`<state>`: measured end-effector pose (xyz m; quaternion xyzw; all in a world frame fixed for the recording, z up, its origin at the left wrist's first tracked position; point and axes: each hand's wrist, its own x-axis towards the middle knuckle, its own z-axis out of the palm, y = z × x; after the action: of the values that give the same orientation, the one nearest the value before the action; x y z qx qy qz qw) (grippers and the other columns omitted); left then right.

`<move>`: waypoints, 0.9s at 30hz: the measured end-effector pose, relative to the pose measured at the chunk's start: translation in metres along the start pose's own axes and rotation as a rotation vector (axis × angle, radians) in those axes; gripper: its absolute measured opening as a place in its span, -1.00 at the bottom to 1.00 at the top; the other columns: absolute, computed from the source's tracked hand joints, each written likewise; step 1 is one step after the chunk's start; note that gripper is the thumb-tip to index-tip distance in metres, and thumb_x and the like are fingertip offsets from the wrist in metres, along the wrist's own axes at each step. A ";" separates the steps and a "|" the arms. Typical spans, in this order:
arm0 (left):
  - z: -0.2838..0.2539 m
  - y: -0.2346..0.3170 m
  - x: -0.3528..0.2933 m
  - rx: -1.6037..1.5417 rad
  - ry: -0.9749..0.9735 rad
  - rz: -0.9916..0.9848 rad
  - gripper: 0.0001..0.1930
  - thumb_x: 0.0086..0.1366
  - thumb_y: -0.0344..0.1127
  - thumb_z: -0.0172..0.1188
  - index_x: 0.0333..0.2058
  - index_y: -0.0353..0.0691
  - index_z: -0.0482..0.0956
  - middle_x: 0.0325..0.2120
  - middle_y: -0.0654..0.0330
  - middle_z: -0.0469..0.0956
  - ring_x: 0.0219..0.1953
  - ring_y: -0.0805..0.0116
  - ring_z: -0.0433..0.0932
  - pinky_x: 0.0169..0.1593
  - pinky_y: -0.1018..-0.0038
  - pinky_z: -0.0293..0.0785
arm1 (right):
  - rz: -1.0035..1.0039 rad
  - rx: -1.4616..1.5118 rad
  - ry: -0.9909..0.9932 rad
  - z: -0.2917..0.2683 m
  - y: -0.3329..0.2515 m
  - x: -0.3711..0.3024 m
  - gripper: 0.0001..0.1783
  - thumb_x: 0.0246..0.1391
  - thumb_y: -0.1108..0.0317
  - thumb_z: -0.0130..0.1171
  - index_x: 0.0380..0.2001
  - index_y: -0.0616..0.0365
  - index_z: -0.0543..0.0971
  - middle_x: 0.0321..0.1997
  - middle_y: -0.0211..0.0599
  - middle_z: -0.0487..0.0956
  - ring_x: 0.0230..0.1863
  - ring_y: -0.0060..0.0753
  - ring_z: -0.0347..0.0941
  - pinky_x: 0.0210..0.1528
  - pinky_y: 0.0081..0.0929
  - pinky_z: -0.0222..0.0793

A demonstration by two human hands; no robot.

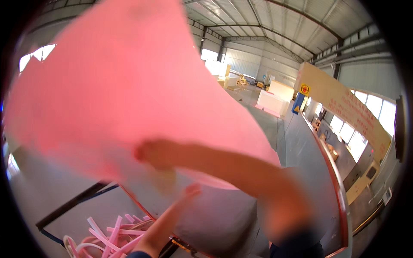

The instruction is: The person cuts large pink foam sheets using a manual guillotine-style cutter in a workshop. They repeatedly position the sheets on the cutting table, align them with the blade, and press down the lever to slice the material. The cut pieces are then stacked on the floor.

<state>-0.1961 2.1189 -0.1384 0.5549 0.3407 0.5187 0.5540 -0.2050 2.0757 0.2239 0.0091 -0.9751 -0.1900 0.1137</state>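
A large pink sheet, apparently thin foam, [112,81] is up in the air, bulging and blurred, and fills the upper left of the view. My right arm reaches across to the left, and my right hand [159,153] looks closed on the sheet near its lower part, though motion smears the fingers. Below that hand is a yellowish blur I cannot make out. My left hand [191,192] is lower down, just under the sheet's bottom edge; its fingers are too blurred to read, and whether it touches the sheet cannot be told.
Pink and white foam strips [114,234] lie heaped at the lower left beside a dark metal frame [73,204]. A grey metal surface [307,146] with a red-brown edge runs along my right. Large pale foam blocks [275,99] stand farther back, near a beige machine beam [344,107].
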 end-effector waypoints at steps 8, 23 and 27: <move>-0.175 0.040 -0.267 -1.116 0.829 0.034 -0.11 0.29 0.40 -0.09 0.36 -0.17 0.06 0.27 -0.13 0.22 0.32 -0.17 0.18 0.33 -0.04 0.12 | 0.702 0.300 -0.197 0.230 -0.162 -0.386 -0.58 0.02 0.42 0.07 0.00 -0.04 0.57 0.10 -0.29 0.55 0.16 -0.19 0.45 0.15 -0.24 0.44; -0.214 -0.109 -0.195 0.106 0.477 -0.853 -0.48 0.19 0.04 0.35 -0.19 -0.38 0.53 -0.43 0.12 0.48 -0.49 0.26 0.53 -0.48 0.29 0.52 | 1.205 0.311 0.139 0.277 -0.247 -0.379 -0.62 -0.12 0.58 0.10 -0.19 0.05 0.67 -0.07 -0.27 0.66 0.02 -0.22 0.56 0.11 -0.26 0.46; -0.197 -0.100 -0.180 0.113 0.345 -0.946 -0.49 0.17 0.03 0.36 -0.24 -0.39 0.52 -0.50 0.19 0.42 -0.59 0.33 0.46 -0.57 0.34 0.47 | 1.276 0.287 0.255 0.238 -0.239 -0.375 -0.60 -0.12 0.63 0.08 -0.19 0.05 0.68 -0.07 -0.29 0.66 0.03 -0.23 0.56 0.13 -0.27 0.45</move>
<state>-0.4055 2.0142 -0.3008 0.2749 0.6689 0.2758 0.6331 0.1000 1.9646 -0.1620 -0.5325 -0.7837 0.0487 0.3160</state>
